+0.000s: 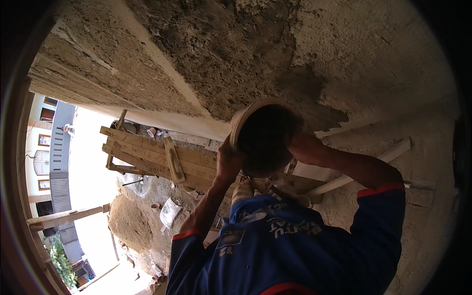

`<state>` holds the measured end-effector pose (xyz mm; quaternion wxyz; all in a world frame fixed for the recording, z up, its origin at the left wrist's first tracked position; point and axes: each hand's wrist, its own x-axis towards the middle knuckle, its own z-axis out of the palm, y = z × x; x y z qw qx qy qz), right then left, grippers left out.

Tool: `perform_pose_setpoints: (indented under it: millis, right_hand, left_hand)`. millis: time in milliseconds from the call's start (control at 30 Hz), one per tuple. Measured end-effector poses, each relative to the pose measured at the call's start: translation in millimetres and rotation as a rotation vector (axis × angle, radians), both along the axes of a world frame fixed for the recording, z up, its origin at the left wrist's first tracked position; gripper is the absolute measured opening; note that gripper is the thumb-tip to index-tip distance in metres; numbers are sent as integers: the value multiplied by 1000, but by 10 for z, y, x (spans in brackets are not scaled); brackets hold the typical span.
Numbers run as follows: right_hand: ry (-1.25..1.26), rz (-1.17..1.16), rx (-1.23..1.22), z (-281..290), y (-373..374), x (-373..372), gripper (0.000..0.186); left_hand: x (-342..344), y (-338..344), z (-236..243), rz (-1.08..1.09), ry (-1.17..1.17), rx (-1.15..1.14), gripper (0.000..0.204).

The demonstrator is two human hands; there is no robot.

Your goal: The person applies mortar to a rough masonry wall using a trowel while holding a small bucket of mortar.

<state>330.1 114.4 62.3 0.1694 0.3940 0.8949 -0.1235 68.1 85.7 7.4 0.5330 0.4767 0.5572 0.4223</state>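
Note:
Both of my arms reach forward to a round bucket (242, 118) with a pale rim and a dark inside. It is raised close to the rough plastered wall (236, 54). My left hand (229, 160) is closed around the bucket's left side. At its right edge, my right hand (304, 148) is closed against the bucket, its fingertips lost in the dark. What lies inside the bucket is too dark to make out. Beyond it, a dark, damp-looking patch of plaster (305, 88) borders paler plaster.
Below are wooden scaffold planks (147, 152) with a short board (173, 160) across them. A sand heap (130, 221) and a white sack (170, 212) lie lower left. A timber brace (364, 167) slants at right. My feet (243, 189) are near the planks.

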Motion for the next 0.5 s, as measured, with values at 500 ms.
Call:
perform_pose_setpoints:
  millis: [500]
  right_hand:
    - [317, -265, -232, -189, -576, 318, 29]
  left_hand:
    - [447, 163, -30, -182, 49, 122, 56]
